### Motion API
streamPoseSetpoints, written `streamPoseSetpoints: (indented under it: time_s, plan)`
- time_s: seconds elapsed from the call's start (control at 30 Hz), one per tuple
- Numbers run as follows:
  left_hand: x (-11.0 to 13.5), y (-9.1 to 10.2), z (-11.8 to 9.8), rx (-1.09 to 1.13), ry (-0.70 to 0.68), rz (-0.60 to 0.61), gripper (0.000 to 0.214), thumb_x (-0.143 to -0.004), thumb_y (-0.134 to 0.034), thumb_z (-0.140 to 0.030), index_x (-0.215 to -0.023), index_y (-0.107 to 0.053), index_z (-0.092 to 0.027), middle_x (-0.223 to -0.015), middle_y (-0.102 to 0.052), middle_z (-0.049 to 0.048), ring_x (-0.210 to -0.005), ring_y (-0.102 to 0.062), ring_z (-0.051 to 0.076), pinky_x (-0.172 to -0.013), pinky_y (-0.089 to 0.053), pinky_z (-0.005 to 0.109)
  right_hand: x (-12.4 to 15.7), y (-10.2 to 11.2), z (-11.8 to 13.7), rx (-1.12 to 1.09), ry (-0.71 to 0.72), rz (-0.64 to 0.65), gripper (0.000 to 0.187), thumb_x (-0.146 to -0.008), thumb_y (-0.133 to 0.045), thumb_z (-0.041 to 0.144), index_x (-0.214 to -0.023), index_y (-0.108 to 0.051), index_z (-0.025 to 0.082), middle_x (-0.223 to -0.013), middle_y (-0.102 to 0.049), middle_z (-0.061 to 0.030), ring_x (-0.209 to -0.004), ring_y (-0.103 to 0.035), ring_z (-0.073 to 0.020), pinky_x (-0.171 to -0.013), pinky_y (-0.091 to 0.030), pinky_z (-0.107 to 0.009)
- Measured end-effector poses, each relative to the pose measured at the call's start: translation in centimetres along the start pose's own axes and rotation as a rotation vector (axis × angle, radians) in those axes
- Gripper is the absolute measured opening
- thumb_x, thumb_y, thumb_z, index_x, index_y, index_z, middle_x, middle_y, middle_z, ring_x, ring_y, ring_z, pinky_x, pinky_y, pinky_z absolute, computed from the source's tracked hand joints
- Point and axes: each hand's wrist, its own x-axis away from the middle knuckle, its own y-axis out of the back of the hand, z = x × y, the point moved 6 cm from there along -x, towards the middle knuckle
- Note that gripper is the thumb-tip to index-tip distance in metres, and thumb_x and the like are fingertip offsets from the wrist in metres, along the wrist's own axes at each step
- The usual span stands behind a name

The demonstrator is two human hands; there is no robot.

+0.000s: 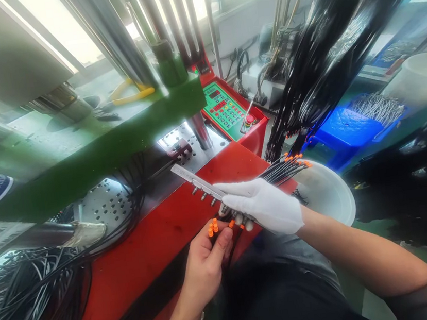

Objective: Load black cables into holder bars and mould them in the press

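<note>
My right hand (262, 205), in a white glove, is wrapped round one end of a long metal bar (196, 181) that has small pegs along its underside. The same hand also holds a bunch of black wires with orange tips (288, 166) that fans out to the right. My bare left hand (206, 262) pinches a few black wires with orange tips (213, 227) and holds them just under the bar, close to the gloved fingers. Both hands are over the front of a red machine table (147, 251).
A green press frame (96, 153) with steel columns (199, 129) stands behind the bar. A control panel (226, 110) sits at the back right. Black wire bundles lie at the left (28, 297) and hang at the upper right (325, 53). A white bowl (331, 197) and blue bin (349, 127) are to the right.
</note>
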Motion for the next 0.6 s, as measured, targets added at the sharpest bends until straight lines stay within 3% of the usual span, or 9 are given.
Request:
streamPoseSetpoints:
  time_s: [0.37,0.5,0.6]
  plan:
    - [-0.07,0.16,0.16,-0.056,-0.005,-0.003,0.023,-0.092,-0.051,-0.037,-0.079,-0.048,-0.017,-0.058,-0.035,-0.0051,-0.054,-0.029,0.009,-0.050,-0.026,0.022,-0.13,-0.23,-0.23,0.048,0.000,-0.023,0.044,-0.090,-0.051,0.034,-0.133,-0.053,0.022,-0.088,-0.067,-0.0035,-0.057,-0.053,-0.0094,-0.049,-0.049,-0.022]
    - [0.11,0.31,-0.24,-0.228,-0.001,-0.088,0.022,-0.092,-0.050,-0.037,-0.083,-0.052,-0.017,-0.063,-0.040,-0.0039,-0.057,-0.033,0.009,-0.053,-0.028,0.022,-0.18,-0.21,-0.24,0.170,0.034,-0.154,0.044,-0.088,-0.054,0.028,-0.131,-0.055,0.020,-0.091,-0.067,-0.0038,-0.060,-0.053,-0.0101,-0.053,-0.049,-0.022]
    - [0.21,0.17,-0.53,-0.321,-0.006,-0.111,0.023,-0.091,-0.050,-0.038,-0.081,-0.053,-0.017,-0.066,-0.045,-0.0028,-0.059,-0.036,0.010,-0.055,-0.030,0.022,-0.17,-0.28,-0.32,0.163,0.040,-0.130,0.043,-0.088,-0.054,0.026,-0.130,-0.056,0.021,-0.089,-0.066,-0.0027,-0.058,-0.051,-0.0089,-0.053,-0.049,-0.022]
